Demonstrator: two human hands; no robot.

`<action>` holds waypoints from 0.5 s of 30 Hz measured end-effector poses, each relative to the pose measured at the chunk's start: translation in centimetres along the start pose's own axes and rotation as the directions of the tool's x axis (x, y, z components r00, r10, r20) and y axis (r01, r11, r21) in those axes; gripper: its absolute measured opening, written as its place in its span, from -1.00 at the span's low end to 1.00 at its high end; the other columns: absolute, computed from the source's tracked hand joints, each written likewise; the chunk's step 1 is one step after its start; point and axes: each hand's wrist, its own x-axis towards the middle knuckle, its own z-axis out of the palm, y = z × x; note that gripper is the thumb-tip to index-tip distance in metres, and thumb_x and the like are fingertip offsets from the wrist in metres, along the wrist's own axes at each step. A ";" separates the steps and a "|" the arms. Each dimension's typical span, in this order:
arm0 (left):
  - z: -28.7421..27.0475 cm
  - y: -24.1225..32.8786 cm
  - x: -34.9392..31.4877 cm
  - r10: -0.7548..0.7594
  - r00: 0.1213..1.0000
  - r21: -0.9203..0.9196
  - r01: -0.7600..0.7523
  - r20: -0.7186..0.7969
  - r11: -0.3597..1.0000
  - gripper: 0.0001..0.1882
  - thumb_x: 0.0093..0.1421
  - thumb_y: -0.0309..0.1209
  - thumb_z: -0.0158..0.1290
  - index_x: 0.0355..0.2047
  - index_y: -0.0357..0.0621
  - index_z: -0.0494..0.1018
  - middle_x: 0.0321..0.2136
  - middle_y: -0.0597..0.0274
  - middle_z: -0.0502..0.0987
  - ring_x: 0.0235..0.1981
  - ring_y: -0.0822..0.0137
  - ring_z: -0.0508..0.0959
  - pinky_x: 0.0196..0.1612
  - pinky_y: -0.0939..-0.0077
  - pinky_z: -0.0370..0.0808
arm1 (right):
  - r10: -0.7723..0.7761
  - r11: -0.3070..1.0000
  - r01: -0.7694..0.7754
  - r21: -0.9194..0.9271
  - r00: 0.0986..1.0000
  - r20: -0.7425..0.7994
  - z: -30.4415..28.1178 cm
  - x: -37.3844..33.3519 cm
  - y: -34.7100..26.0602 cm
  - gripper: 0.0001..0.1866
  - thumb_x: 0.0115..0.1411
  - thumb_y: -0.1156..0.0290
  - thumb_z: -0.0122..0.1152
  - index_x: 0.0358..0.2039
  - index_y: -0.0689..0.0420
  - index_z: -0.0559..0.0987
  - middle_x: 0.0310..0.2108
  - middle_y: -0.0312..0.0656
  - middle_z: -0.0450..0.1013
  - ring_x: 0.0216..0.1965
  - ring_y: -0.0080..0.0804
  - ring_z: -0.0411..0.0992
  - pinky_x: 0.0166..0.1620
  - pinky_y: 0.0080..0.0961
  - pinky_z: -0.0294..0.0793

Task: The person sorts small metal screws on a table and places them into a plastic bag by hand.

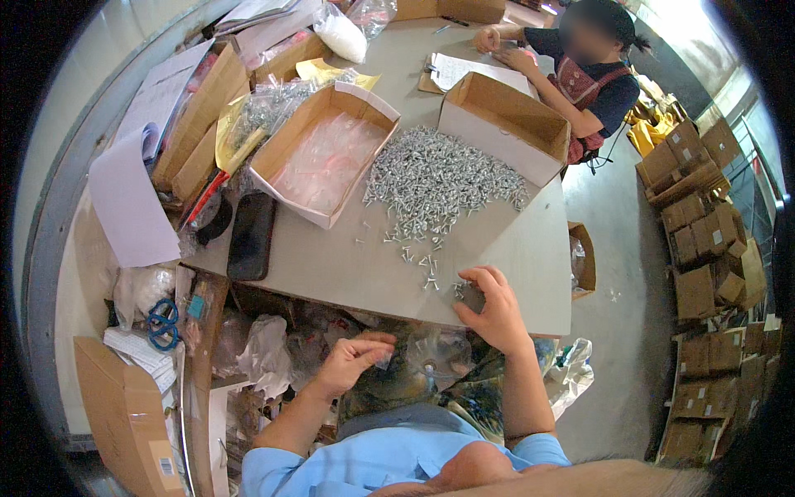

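Note:
A large heap of small silver screws lies on the grey table, with a few strays trailing toward the front edge. My right hand rests at that edge, thumb and fingers curved apart around a few loose screws. Whether any touch its palm is hidden. Off the table's front edge, my left hand pinches a small clear plastic bag between thumb and fingers. Behind the strays, an open white carton contains many flat clear bags. A second open carton stands right of the heap.
A black phone lies at the table's left, near papers and cardboard boxes. Blue-handled scissors hang lower left. Across the table a co-worker sits by a clipboard. Stacked cartons line the right.

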 end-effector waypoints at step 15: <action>5.0 -5.5 2.1 -0.325 0.917 0.471 0.185 0.233 0.862 -0.66 0.03 -0.35 0.26 -0.21 -0.24 0.52 -0.31 0.18 0.59 -0.27 0.37 0.54 -0.16 0.43 0.47 | -0.124 0.980 0.096 -0.174 0.979 -0.160 1.9 -0.2 0.0 -0.79 -0.07 0.44 0.28 -0.36 0.11 0.54 -0.32 -0.13 0.41 -0.23 -0.12 0.39 -0.17 -0.28 0.41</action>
